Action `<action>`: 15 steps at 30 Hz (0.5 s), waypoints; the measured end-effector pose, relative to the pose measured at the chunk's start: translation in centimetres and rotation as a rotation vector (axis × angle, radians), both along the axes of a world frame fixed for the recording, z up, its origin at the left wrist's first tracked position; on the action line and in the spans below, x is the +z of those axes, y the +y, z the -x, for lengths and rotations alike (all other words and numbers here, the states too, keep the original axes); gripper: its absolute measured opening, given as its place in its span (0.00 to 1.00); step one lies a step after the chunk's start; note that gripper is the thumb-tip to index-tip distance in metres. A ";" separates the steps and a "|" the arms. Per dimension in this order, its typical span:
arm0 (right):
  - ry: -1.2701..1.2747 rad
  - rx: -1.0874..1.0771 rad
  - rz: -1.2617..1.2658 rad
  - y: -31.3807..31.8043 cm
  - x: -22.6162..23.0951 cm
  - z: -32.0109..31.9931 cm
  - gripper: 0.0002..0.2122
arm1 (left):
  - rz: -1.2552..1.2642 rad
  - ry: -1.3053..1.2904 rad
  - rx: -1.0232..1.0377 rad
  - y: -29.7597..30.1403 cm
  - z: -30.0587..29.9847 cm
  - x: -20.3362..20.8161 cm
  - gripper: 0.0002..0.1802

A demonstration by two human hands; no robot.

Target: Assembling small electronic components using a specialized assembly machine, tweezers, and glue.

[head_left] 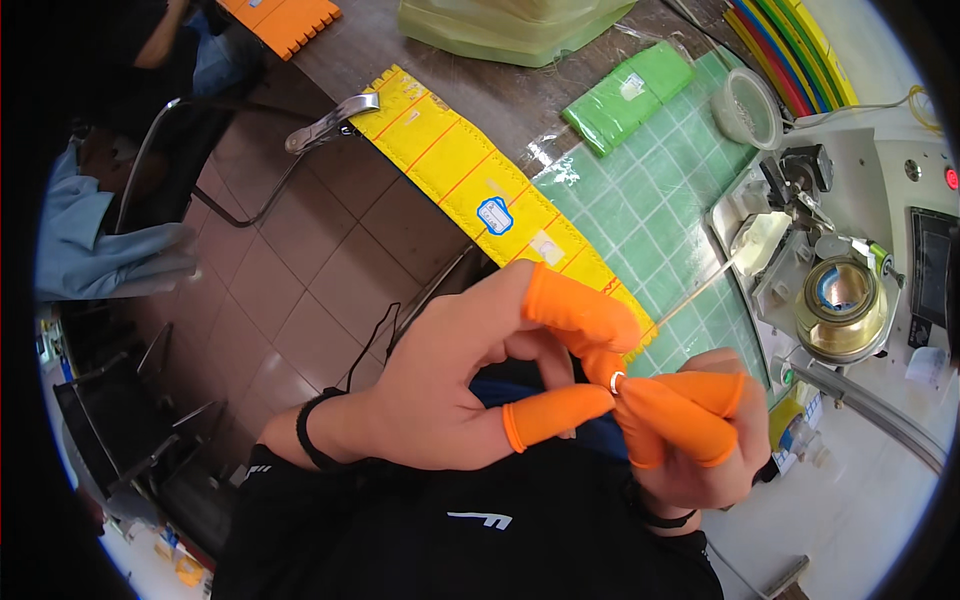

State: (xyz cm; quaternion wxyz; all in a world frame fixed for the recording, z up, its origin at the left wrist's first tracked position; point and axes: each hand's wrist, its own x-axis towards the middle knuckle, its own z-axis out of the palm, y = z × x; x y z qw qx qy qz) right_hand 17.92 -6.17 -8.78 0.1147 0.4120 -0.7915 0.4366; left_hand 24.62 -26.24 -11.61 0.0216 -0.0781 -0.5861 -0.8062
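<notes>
My left hand (440, 370) and my right hand (700, 430) meet in front of my chest. Orange finger cots cover the thumb and forefinger of each. Between their pressed-together tips sits a small, shiny white ring-shaped piece (616, 381); both hands pinch it, and the fingers partly hide it. Just beyond the fingertips lies a yellow padded strip (450, 165) with red lines and a blue-edged label. A thin tan strand (690, 294) runs from near the strip's close end toward the machine (790, 250) on the right.
The machine carries a brass-coloured cylinder (843, 310) with a blue ring inside. A green wrapped packet (630, 97) and a round clear tub (747, 108) stand on the green gridded mat (640, 200). A metal clamp (335, 120) grips the table edge; chairs stand at left.
</notes>
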 end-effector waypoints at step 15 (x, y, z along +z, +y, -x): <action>-0.198 0.012 -0.295 -2.0 -2.1 0.1 0.31 | 0.130 -0.341 0.635 -7.3 -3.7 -4.2 0.19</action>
